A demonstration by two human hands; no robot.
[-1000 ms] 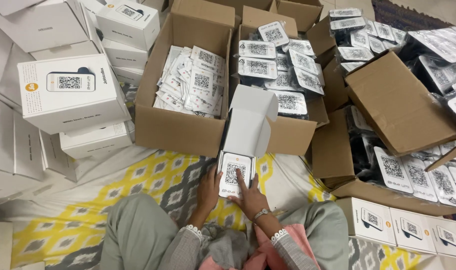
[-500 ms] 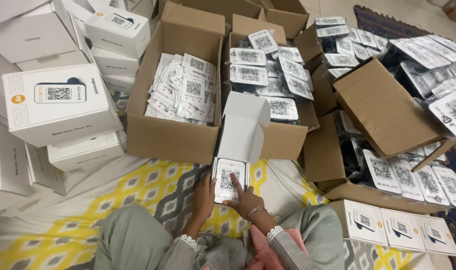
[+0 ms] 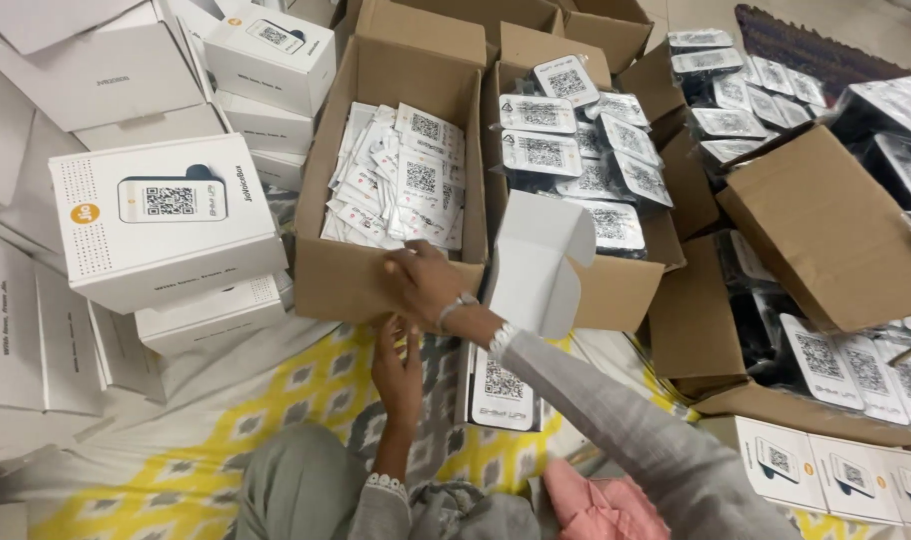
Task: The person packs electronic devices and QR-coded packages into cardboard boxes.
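Note:
My right hand (image 3: 423, 281) reaches across to the left cardboard box (image 3: 348, 283) and rests at its front rim, fingers spread, holding nothing. That box is full of small white cards with square codes (image 3: 408, 185). Just below it, my left hand (image 3: 397, 362) hovers open over the yellow patterned cloth (image 3: 276, 400), palm showing, empty. An open white carton (image 3: 502, 392) lies under my right forearm, a code-faced device inside it and its lid (image 3: 536, 262) standing up.
A second cardboard box (image 3: 616, 290) behind the lid holds bagged code-faced devices (image 3: 576, 140). More such devices fill open boxes on the right (image 3: 826, 250). Stacked white retail boxes (image 3: 161, 220) stand on the left, and three flat ones (image 3: 836, 475) lie at lower right.
My right hand left the device in the open carton and moved up and left to the card box's rim. My left hand lifted off the carton and opened.

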